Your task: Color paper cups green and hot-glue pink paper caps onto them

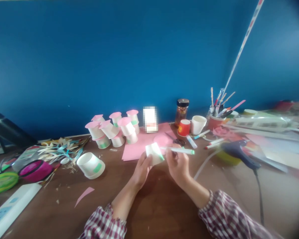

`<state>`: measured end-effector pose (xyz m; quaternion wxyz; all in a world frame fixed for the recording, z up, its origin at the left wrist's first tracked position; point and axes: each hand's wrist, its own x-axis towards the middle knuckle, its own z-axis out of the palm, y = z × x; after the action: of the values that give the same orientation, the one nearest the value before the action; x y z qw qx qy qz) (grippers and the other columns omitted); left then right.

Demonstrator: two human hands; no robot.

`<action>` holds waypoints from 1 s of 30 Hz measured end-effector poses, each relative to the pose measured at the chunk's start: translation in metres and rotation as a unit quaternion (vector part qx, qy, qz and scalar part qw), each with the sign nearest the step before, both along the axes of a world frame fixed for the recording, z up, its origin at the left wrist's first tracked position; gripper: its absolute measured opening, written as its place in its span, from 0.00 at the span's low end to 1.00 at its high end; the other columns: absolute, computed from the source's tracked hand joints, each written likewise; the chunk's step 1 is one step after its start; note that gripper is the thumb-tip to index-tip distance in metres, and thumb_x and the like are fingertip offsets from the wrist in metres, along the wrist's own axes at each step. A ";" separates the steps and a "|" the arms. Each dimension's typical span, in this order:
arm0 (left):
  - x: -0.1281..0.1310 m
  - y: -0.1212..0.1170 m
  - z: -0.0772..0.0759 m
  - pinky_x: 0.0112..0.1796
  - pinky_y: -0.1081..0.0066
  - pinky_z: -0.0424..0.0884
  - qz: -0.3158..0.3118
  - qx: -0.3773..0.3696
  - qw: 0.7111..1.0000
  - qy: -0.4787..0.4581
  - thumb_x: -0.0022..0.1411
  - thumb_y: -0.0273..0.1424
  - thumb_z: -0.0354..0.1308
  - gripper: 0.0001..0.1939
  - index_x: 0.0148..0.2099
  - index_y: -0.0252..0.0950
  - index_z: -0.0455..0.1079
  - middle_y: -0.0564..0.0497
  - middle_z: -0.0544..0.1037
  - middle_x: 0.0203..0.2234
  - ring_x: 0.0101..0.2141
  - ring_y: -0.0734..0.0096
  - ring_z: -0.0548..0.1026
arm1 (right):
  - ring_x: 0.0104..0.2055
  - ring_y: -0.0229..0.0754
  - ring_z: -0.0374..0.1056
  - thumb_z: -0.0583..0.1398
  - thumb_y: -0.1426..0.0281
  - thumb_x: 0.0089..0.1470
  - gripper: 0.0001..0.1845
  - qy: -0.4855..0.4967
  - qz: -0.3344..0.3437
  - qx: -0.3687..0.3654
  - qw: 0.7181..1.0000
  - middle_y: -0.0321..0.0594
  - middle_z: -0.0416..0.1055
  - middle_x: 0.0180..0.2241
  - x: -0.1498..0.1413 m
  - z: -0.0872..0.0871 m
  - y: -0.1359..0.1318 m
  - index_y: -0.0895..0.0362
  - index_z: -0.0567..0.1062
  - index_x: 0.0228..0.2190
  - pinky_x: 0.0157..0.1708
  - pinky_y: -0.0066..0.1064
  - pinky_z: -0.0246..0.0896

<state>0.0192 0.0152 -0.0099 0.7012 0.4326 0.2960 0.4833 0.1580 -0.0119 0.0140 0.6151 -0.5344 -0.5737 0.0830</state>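
My left hand (142, 169) is closed around a small white paper cup (153, 152), which is tilted and bears a green patch near its lower right edge. Just to the right, my right hand (178, 162) grips a white marker (181, 150) with a light green end, its other end pointing toward the cup. I cannot tell whether the tip touches the cup. Behind both hands lie pink paper sheets (136, 151) with a pink disc (160, 139) on top. Scissors (179, 142) rest beside them.
Stacked white cups with pink tops (109, 129) stand at the back left. One larger cup (86, 164) is nearer. A dark jar (182, 111), a red cup (183, 127), a white cup (198, 124) and a glue gun (239, 151) are on the right. A power strip (17, 207) lies left.
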 end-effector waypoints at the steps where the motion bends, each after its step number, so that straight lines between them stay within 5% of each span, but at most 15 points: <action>1: 0.000 0.000 -0.001 0.51 0.60 0.61 0.002 -0.001 1.000 -0.003 0.59 0.38 0.55 0.18 0.50 0.40 0.66 0.47 0.74 0.46 0.50 0.60 0.69 | 0.25 0.37 0.68 0.54 0.68 0.56 0.08 0.007 -0.006 0.003 1.000 0.39 0.72 0.27 0.001 0.001 0.000 0.58 0.71 0.34 0.25 0.26 0.64; 12: -0.013 0.003 0.006 0.33 0.69 0.68 0.008 -0.078 0.994 -0.075 0.60 0.41 0.52 0.18 0.43 0.32 0.70 0.47 0.76 0.31 0.31 0.68 0.73 | 0.30 0.40 0.67 0.51 0.69 0.59 0.09 0.012 0.052 0.023 0.998 0.39 0.68 0.29 0.000 0.005 0.002 0.57 0.69 0.38 0.30 0.30 0.64; 20: -0.023 0.002 0.017 0.27 0.71 0.68 0.007 -0.161 0.978 -0.129 0.58 0.48 0.50 0.27 0.48 0.29 0.69 0.40 0.78 0.34 0.31 0.64 0.76 | 0.29 0.40 0.68 0.51 0.68 0.58 0.11 0.015 0.084 0.018 0.996 0.40 0.70 0.28 0.001 -0.002 0.005 0.58 0.70 0.38 0.30 0.30 0.64; 30: -0.020 0.000 0.021 0.30 0.70 0.71 0.053 -0.155 0.974 -0.158 0.59 0.43 0.53 0.20 0.42 0.30 0.70 0.44 0.78 0.30 0.32 0.64 0.76 | 0.28 0.42 0.71 0.50 0.68 0.58 0.12 -0.041 0.072 -0.024 0.996 0.42 0.73 0.28 0.001 -0.011 0.008 0.59 0.69 0.41 0.28 0.30 0.65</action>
<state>-0.0011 0.0156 0.0109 0.7712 0.2206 0.2753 0.5299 0.1595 -0.0043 0.0032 0.5702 -0.5097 -0.6332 0.1189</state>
